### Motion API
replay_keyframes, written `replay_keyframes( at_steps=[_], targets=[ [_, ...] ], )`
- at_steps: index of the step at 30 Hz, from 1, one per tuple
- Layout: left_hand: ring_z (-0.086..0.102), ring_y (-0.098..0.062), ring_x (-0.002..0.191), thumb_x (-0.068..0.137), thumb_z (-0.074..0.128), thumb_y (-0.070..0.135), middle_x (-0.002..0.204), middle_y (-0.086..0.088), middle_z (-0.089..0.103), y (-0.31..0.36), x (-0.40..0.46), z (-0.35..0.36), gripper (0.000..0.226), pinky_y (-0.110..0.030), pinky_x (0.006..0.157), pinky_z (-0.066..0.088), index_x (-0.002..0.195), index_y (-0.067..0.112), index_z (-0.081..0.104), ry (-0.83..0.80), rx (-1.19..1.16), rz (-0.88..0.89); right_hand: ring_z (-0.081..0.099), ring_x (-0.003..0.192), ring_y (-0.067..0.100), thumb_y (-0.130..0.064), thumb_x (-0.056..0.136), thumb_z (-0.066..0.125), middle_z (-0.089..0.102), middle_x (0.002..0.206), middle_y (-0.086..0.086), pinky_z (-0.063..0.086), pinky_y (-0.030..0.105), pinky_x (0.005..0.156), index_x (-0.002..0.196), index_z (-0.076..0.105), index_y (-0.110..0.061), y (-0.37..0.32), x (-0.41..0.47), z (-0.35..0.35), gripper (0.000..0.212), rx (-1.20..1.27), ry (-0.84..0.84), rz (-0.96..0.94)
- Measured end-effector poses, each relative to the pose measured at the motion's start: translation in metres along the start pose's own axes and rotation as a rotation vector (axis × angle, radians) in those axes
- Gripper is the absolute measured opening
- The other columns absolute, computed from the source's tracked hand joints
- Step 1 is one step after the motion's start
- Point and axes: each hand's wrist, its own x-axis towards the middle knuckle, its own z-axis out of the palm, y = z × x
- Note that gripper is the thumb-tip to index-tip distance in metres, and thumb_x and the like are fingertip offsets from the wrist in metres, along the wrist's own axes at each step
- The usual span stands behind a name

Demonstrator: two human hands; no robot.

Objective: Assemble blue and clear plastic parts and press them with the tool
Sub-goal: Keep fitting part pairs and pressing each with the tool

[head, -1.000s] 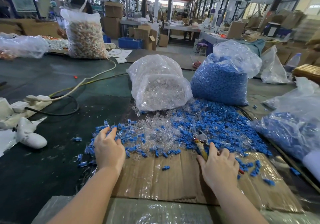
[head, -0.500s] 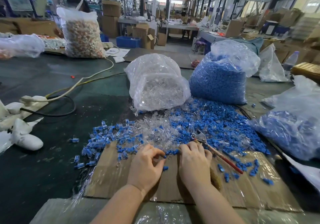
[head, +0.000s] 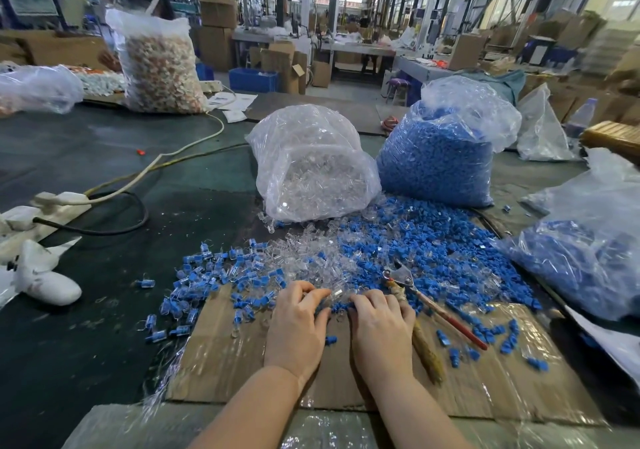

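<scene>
Both hands [head: 337, 324] together now (formerly apart)

- Your loose blue parts [head: 433, 240] are a bright, solid blue, heaped toward the table's right edge.
- The clear parts [head: 311, 254] beside them are colourless and glassy.
- The tool [head: 436, 306] shows a silver metal head, one red handle and one mottled tan handle.
- The cardboard sheet [head: 346, 379] at the near edge is plain brown under shiny film.
- The table [head: 86, 344] is dark green, nearly black.
- The far-left bag [head: 159, 67] holds mixed orange and white pieces.
- The cable [head: 173, 157] is cream.
</scene>
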Motion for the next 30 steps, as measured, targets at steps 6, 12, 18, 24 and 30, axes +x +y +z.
replay_keyframes(
  at_steps=[6, 12, 18, 24, 30],
  targets=[
    [0.028, 0.005, 0.106, 0.091, 0.055, 0.027, 0.117, 0.011, 0.045, -0.001, -0.005, -0.003, 0.036, 0.002, 0.094, 0.007, 0.126, 0.024, 0.056, 0.005, -0.003, 0.041, 0.061, 0.090, 0.024, -0.009, 0.077, 0.067, 0.066, 0.094, -0.001, 0.043, 0.044, 0.086, 0.093, 0.069, -0.021, 0.000, -0.003, 0.003, 0.020, -0.002, 0.067, 0.005],
    [0.025, 0.008, 0.102, 0.091, 0.055, 0.023, 0.116, 0.010, 0.047, -0.001, -0.006, -0.005, 0.035, 0.006, 0.093, 0.004, 0.126, 0.021, 0.056, 0.016, -0.013, 0.060, 0.059, 0.093, 0.023, -0.009, 0.080, 0.063, 0.065, 0.098, -0.001, 0.041, 0.043, 0.089, 0.095, 0.068, -0.021, -0.001, -0.002, 0.003, 0.020, -0.024, 0.070, -0.004],
    [0.029, 0.006, 0.100, 0.091, 0.054, 0.017, 0.112, 0.009, 0.048, 0.000, -0.005, -0.006, 0.032, 0.004, 0.092, 0.012, 0.123, 0.019, 0.058, 0.032, -0.032, 0.039, 0.061, 0.085, 0.023, -0.007, 0.075, 0.069, 0.066, 0.089, -0.001, 0.045, 0.041, 0.081, 0.085, 0.068, -0.019, 0.001, -0.003, 0.007, 0.016, -0.034, 0.124, -0.004],
    [0.032, 0.006, 0.101, 0.092, 0.053, 0.018, 0.112, 0.010, 0.048, -0.001, -0.006, -0.006, 0.032, -0.005, 0.094, 0.020, 0.123, 0.021, 0.058, 0.024, -0.031, 0.020, 0.051, 0.106, 0.020, -0.020, 0.095, 0.045, 0.059, 0.111, -0.005, 0.029, 0.038, 0.095, 0.104, 0.059, -0.024, 0.006, -0.002, 0.013, 0.017, -0.040, 0.045, -0.008],
    [0.032, 0.006, 0.101, 0.092, 0.053, 0.018, 0.112, 0.010, 0.048, 0.000, -0.006, -0.007, 0.031, -0.009, 0.095, 0.025, 0.122, 0.021, 0.059, 0.018, -0.038, 0.011, 0.055, 0.100, 0.022, -0.018, 0.092, 0.053, 0.062, 0.104, -0.002, 0.035, 0.039, 0.091, 0.097, 0.062, -0.020, 0.002, -0.002, 0.010, 0.010, -0.049, 0.074, 0.001]
  ],
)
